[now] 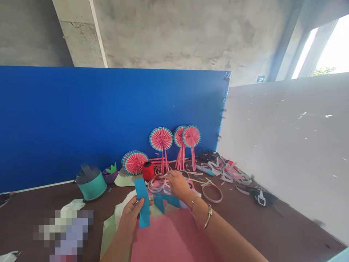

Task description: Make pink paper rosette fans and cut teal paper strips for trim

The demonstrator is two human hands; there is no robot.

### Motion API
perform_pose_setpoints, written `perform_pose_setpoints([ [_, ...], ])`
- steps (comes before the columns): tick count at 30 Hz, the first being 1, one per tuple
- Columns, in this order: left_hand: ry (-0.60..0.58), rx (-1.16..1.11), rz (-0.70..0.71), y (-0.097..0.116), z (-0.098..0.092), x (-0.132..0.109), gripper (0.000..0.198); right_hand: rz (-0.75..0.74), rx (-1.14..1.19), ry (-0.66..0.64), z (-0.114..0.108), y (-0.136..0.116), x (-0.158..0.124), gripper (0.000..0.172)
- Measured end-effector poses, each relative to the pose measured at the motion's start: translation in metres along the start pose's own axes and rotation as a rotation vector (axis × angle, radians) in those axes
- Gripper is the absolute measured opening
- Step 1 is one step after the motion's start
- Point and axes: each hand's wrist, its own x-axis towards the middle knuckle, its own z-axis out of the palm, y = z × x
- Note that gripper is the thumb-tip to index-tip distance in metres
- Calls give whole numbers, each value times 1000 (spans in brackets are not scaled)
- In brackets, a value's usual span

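Between the thumb and fingers of my left hand is a blue paper strip, held upright. My right hand reaches past it over several rolls of tape, fingers stretched out and partly bent. I cannot tell whether its fingertips touch a roll. Below both hands lies a large pink sheet, with cut blue paper pieces at its far edge. Pale green paper sticks out on the left. A red spool with a black top stands just beyond the rolls.
Pleated pink paper fans lean on the blue partition; more fans lie left. A teal container and purple pot stand further left. To the right are a loose tape roll, paper scraps and a black buckled strap.
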Motion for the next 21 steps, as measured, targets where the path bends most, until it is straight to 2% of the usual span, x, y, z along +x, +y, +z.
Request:
perform_pose_setpoints([
  [2, -3, 15, 5, 4, 2, -4, 55, 253, -59, -75, -7, 11, -8, 34],
  [4, 19, 11, 15, 5, 5, -6, 55, 367, -88, -156, -12, 24, -20, 23],
  [6, 67, 0, 27, 4, 7, -5, 57, 408, -105, -213, -13, 32, -30, 18],
  [9, 110, -2, 41, 0, 7, -2, 59, 429, -130, -237, -12, 33, -37, 25],
  [13, 107, -2, 29, -4, 4, 1, 59, 388, -163, -228, -12, 26, -31, 38],
  [21, 103, -41, 61, -4, 4, 4, 55, 253, -187, -314, -18, 26, -14, 40],
])
